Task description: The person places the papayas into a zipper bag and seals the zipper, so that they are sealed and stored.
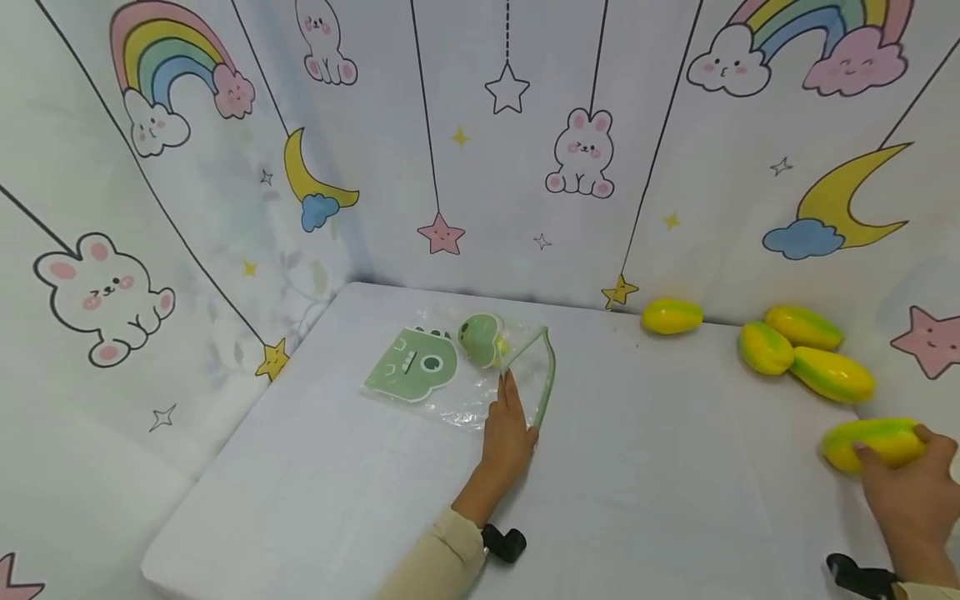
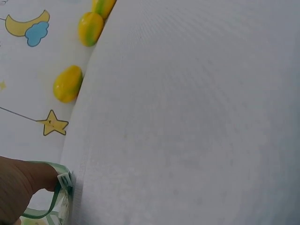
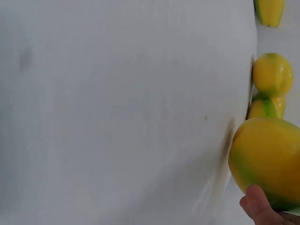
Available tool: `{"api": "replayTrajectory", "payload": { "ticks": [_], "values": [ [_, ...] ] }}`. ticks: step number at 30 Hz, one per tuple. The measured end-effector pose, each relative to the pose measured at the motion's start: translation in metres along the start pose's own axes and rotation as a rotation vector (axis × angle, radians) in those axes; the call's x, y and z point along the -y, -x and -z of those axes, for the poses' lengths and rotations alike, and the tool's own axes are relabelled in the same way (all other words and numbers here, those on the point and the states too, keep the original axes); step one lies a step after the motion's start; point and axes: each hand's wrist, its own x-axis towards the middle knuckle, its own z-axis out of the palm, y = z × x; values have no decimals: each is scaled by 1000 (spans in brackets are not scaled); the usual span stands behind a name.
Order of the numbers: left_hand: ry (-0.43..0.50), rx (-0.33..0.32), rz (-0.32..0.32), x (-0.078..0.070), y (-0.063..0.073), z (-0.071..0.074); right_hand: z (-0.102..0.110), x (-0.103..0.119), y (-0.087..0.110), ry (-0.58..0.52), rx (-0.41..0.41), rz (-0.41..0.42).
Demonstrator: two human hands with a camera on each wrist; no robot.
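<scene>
My left hand (image 1: 506, 437) holds the mouth of a clear plastic zip pouch (image 1: 468, 408) with green edging, which lies on the table. One finger reaches along the rim, and the mouth gapes toward the right. A green dinosaur face is printed on the pouch, with a smaller green figure beside it. In the left wrist view, a finger lies against the green rim (image 2: 40, 213) near a pale zip slider (image 2: 64, 179). At the table's right edge, my right hand (image 1: 911, 492) grips a glossy yellow-green papaya (image 1: 873, 446), thumb on the near side and fingers over its far end.
Three more papayas (image 1: 832, 373) sit close together at the back right corner of the white table (image 1: 675, 475). Another papaya (image 1: 671, 317) lies alone along the back edge. A printed curtain (image 1: 510, 192) hangs right behind the table.
</scene>
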Motion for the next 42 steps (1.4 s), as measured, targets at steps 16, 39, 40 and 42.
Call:
{"api": "replayTrajectory", "payload": {
  "ticks": [16,39,40,42],
  "values": [
    [12,-6,15,-1,2,-1,-52,65,81,-277,120,321],
    [-38,-23,20,-1,4,1,-108,137,152,-336,263,666],
    [-41,-21,18,-2,4,1,-111,142,158,-339,265,696],
    [-45,-12,9,-4,4,0,-116,152,167,-339,268,732]
  ]
}}
